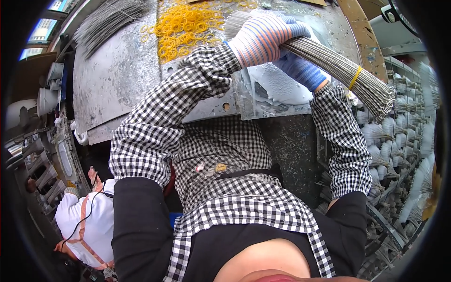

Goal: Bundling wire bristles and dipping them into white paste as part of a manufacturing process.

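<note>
The right hand (pixel 300 70), in a blue glove, grasps the bundle of thin metal wires (pixel 338 68) from below. The left hand (pixel 263 37) clenches it from above. Beyond them, yellow rubber bands (pixel 181 28) lie on the metal table (pixel 117 66).

Both forearms, in black-and-white checked sleeves, reach up and away from the body. The left hand (pixel 263 35), in a striped knit glove, is curled over from above, its grip closed. The right hand (pixel 300 70), in a blue glove, sits just below it, fingers wrapped from underneath.
</note>
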Demonstrator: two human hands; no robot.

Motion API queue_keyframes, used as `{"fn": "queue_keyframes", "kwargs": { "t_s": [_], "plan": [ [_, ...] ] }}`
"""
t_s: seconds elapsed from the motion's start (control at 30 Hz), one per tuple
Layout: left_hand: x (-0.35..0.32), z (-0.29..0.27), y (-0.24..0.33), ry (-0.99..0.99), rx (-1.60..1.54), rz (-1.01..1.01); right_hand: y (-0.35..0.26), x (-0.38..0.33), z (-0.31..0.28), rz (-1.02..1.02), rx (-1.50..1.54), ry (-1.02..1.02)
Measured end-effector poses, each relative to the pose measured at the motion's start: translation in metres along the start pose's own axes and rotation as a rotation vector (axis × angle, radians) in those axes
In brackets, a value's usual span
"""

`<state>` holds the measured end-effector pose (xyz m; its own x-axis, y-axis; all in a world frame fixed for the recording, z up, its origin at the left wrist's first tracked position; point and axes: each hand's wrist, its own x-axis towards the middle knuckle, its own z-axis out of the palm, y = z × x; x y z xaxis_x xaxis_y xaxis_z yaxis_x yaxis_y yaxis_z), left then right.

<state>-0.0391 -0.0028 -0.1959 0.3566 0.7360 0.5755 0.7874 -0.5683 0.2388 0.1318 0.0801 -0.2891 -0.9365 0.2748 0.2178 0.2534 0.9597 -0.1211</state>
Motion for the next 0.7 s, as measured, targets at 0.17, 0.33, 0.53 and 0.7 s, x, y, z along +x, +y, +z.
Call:
{"fn": "queue_keyframes", "kwargs": {
  "t_s": [0.17, 0.33, 0.53, 0.7],
  "plan": [
    [0.003, -0.007, 0.000, 0.010, -0.036, -0.043, -0.005, 0.000, -0.004, -0.038, 0.179, 0.210],
    [-0.006, -0.006, 0.003, 0.040, -0.199, -0.103, -0.025, 0.014, -0.013, 0.088, 0.460, 0.234],
    [0.005, -0.020, 0.029, -0.104, -0.100, -0.219, -0.007, 0.000, 0.010, 0.104, 0.465, 0.402],
    [0.007, -0.056, 0.048, -0.083, -0.067, -0.190, -0.007, -0.019, 0.021, 0.041, 0.346, 0.370]
  ]
}}
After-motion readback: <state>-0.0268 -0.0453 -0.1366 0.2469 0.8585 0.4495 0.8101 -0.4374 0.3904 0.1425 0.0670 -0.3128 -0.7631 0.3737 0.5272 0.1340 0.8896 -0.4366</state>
